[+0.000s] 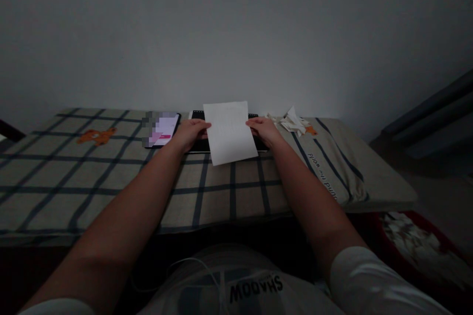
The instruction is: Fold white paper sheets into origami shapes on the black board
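Note:
A white sheet of paper (231, 133) hangs between my two hands, tilted a little over the cloth-covered surface. My left hand (190, 134) pinches its left edge between thumb and fingers. On the opposite edge, my right hand (265, 129) grips the sheet the same way. Under the paper lies a flat black object (199, 145) with a row of small white marks along its far side; the sheet hides most of it, so I cannot tell what it is. Left of my left hand rests a phone (168, 128) with its screen lit and partly blurred out.
Crumpled paper scraps (293, 122) lie right of my right hand. A checked cloth (111, 172) with an orange bear print covers the surface, which meets a plain wall (236, 34). Below right, a red container (382, 226) holds many paper pieces. A white cable (199, 260) crosses my lap.

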`<action>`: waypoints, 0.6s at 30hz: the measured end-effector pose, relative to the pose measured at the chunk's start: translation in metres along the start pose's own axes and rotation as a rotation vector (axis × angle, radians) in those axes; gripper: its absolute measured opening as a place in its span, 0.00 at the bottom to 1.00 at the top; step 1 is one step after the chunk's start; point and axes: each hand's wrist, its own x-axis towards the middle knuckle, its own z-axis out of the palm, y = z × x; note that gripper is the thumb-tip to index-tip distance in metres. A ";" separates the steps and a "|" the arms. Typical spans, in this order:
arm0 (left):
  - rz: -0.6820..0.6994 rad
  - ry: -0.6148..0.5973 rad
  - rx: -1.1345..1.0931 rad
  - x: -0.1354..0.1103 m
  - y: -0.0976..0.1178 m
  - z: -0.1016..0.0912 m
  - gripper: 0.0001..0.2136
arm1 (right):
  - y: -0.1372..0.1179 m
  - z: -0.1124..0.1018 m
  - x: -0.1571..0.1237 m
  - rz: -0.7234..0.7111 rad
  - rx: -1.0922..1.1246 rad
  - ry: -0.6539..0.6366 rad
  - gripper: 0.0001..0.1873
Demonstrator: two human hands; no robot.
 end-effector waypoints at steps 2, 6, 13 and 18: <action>0.000 -0.014 -0.025 0.001 -0.001 -0.001 0.04 | 0.000 0.000 0.000 0.010 -0.016 -0.014 0.02; 0.060 -0.034 -0.036 0.003 -0.003 -0.002 0.07 | -0.003 0.001 -0.003 0.028 -0.015 -0.025 0.03; 0.042 0.010 -0.007 0.003 -0.003 -0.002 0.09 | -0.006 0.001 -0.006 0.047 -0.014 -0.027 0.04; 0.066 0.041 0.011 0.005 -0.005 -0.002 0.09 | -0.004 0.001 -0.004 0.039 -0.034 -0.048 0.04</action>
